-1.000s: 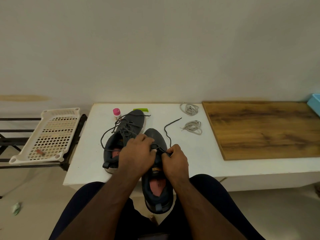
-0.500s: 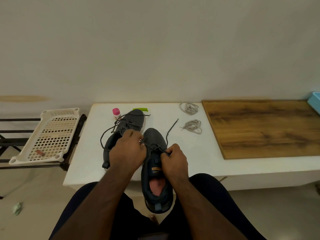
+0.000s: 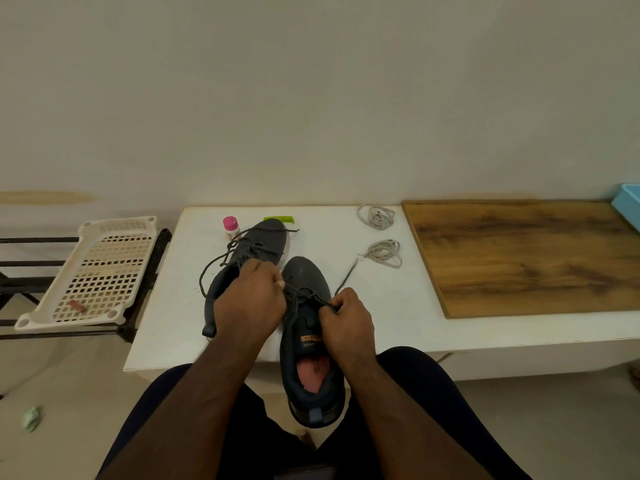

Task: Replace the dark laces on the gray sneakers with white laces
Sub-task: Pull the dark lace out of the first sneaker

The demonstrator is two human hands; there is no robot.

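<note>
Two gray sneakers lie on the white table [image 3: 391, 327]. The near sneaker [image 3: 308, 344] hangs over the table's front edge, heel toward me. Its dark lace [image 3: 304, 293] runs taut across the eyelets between my hands. My left hand [image 3: 251, 303] pinches one part of that lace at its fingertips. My right hand [image 3: 348, 323] grips the other part; the free end [image 3: 346, 278] trails toward the back right. The far sneaker [image 3: 256, 251] lies behind my left hand with loose dark laces. Two coiled white laces [image 3: 377, 216] [image 3: 384, 252] rest at the back.
A wooden board [image 3: 526, 254] covers the table's right part. A pink-capped bottle [image 3: 231, 227] and a green item [image 3: 280, 220] stand behind the far sneaker. A perforated cream tray [image 3: 93, 271] sits on a black rack at the left. A blue container [image 3: 628, 206] is at the right edge.
My left hand has moved up and left, away from my right hand, drawing the dark lace taut across the near sneaker. The lace's free end has shifted slightly.
</note>
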